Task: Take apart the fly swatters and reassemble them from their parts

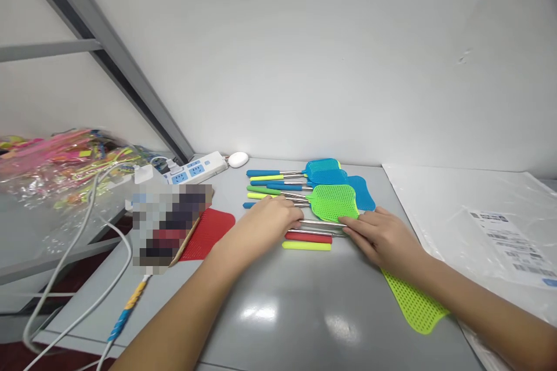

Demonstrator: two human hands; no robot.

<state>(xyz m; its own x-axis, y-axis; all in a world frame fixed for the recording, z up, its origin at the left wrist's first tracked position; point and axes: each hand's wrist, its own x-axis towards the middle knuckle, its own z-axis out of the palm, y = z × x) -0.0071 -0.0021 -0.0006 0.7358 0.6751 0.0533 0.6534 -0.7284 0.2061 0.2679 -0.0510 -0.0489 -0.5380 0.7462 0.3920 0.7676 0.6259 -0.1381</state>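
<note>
My left hand (276, 214) is closed around one end of a fly swatter's silver metal rod (322, 223). At the rod's other end, the fingers of my right hand (376, 232) pinch it; which swatter head belongs to it is hidden. Just beyond my hands lies a row of fly swatters, with a green mesh head (334, 202) in front and blue mesh heads (322, 169) behind. Nearer to me are a red handle (310, 237) and a yellow handle (307, 246). A yellow-green swatter head (415, 304) sits partly under my right forearm.
A red mesh head (211, 235) lies left, partly under a phone-like device (174, 229) with a blurred screen. Behind it are a white power strip (198, 168) and cables. Clear plastic packaging (491, 226) covers the right side. Bagged colourful items (65, 168) are at far left.
</note>
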